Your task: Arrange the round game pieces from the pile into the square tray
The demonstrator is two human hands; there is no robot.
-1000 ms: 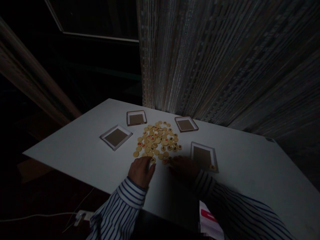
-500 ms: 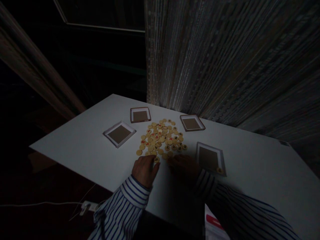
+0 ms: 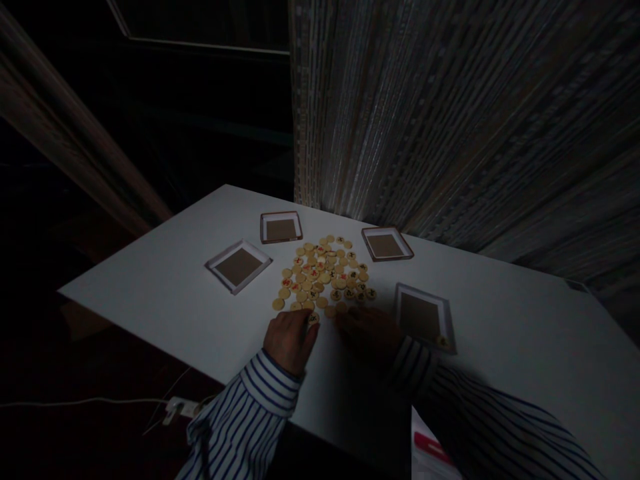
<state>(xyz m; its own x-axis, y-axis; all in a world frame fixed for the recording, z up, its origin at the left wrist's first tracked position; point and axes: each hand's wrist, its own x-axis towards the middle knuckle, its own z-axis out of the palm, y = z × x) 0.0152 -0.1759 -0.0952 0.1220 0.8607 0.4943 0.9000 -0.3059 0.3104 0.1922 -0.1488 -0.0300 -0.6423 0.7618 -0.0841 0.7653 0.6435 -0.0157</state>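
Note:
Many round wooden Chinese chess pieces, some with red or black characters and others blank side up, lie in a loose heap on the white table. At the heap's near edge my left hand is closed, its thumb and fingertips on either side of a black-marked Chinese chess piece. My right hand rests low over the table to the right, fingertips beside the nearest pieces. Deep shadow covers it, so its fingers and anything under them are hard to make out.
Four shallow square trays surround the heap: far left, near left, far right and near right. One piece sits in the near right tray. A bead curtain hangs behind; a power strip lies below left.
Both hands stay almost where they were, the left one still at the same piece. The view has shifted very slightly; the pieces and trays look unmoved.

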